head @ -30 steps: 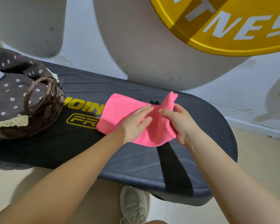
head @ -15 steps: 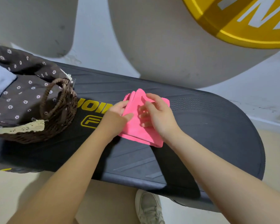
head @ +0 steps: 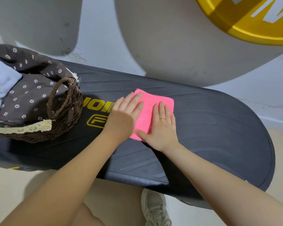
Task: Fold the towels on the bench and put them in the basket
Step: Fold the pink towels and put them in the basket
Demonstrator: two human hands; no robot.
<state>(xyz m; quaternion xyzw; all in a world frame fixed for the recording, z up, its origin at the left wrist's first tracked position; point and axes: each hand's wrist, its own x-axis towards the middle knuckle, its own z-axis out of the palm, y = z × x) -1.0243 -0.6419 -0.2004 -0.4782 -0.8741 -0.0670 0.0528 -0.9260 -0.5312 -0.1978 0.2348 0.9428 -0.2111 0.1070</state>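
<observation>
A pink towel [head: 149, 108], folded into a small square, lies flat on the black bench [head: 211, 128] near its middle. My left hand [head: 123, 117] rests on the towel's left part with straight fingers. My right hand [head: 159, 128], with a gold ring, presses flat on the towel's right part. A brown wicker basket [head: 62, 121] with a loop handle and a flowered brown lining stands on the bench's left end, a hand's width left of the towel. A pale blue cloth [head: 0, 84] lies inside the basket.
The bench carries yellow lettering [head: 97, 106] between basket and towel. A wall with grey shapes and a yellow sign [head: 252, 22] rises behind the bench. A beige floor and my grey shoe [head: 155, 207] lie below the bench's front edge.
The towel's right end was folded over to the left, making a smaller square. Both hands went from pinching the cloth to lying flat on it. The view shifted left towards the basket.
</observation>
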